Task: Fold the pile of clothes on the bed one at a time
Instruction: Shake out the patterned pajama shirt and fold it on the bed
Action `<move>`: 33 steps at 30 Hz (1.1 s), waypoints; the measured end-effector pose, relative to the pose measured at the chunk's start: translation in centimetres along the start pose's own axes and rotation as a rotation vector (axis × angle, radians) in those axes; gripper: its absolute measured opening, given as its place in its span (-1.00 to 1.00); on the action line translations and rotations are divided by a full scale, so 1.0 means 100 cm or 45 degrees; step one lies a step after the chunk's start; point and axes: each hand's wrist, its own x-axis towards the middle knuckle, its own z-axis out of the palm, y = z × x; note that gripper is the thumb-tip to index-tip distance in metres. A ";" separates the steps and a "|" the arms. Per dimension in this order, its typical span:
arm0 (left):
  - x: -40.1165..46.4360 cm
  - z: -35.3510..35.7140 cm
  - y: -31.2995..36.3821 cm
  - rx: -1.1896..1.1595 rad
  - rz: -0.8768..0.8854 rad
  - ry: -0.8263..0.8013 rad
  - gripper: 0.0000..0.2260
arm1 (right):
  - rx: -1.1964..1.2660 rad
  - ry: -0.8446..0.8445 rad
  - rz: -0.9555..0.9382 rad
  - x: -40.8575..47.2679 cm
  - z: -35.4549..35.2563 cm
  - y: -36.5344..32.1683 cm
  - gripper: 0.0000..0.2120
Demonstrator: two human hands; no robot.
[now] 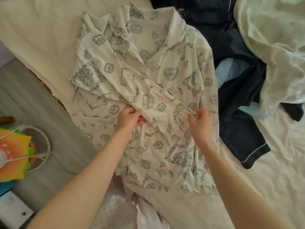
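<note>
Head view: left hand (130,119) and right hand (200,120), both pinching the sleeve (148,100) laid across a cream printed pyjama shirt (165,146), spread flat on the bed (272,162). Beyond right: dark garments (239,80), pale crumpled fabric (272,47).

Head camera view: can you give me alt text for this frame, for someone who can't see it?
Both hands, left and right, hold a sleeve folded across a cream printed pajama shirt spread on a bed. A pile of dark navy clothes lies beside the shirt to the right.
</note>
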 end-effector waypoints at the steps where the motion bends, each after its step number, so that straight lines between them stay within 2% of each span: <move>1: -0.002 0.008 -0.005 0.039 0.021 0.018 -0.97 | 0.039 0.023 0.070 -0.004 0.001 0.001 -0.74; 3: -0.007 0.020 -0.014 0.123 0.075 0.081 -0.95 | 0.155 0.004 0.277 -0.012 0.004 0.004 -0.77; 5: -0.013 0.029 -0.019 0.176 0.161 0.117 -0.96 | 0.209 -0.085 0.368 -0.018 0.009 0.005 -0.73; 7: -0.016 0.038 -0.021 0.227 0.305 -0.007 -0.94 | 0.234 -0.100 0.346 -0.020 0.013 0.003 -0.75; 9: -0.018 0.047 -0.021 0.331 0.453 -0.235 -0.75 | 0.319 -0.065 0.370 -0.016 0.012 -0.001 -0.76; 11: -0.019 0.054 -0.027 0.521 0.548 -0.355 -0.61 | 0.409 -0.076 0.437 -0.011 0.009 -0.004 -0.69; 15: -0.027 0.065 -0.058 0.896 0.695 -0.252 -0.53 | 0.656 -0.094 0.539 -0.003 -0.004 -0.007 -0.71; 19: -0.039 0.088 -0.088 1.231 0.946 0.010 -0.28 | 0.804 -0.219 0.485 0.009 -0.017 -0.004 -0.85; 22: -0.037 0.102 -0.092 1.387 0.954 0.149 -0.35 | 0.916 -0.332 0.501 0.015 -0.024 0.000 -0.82; 25: -0.041 0.103 -0.080 1.119 0.966 0.158 -0.54 | 1.063 -0.359 0.559 0.020 -0.031 0.000 -0.82; 27: -0.047 0.096 -0.076 1.011 1.068 0.174 -0.56 | 1.093 -0.327 0.572 0.025 -0.035 -0.002 -0.84; 33: -0.073 0.075 -0.096 1.192 1.270 0.227 -0.62 | 1.055 -0.251 0.521 0.028 -0.045 -0.008 -0.87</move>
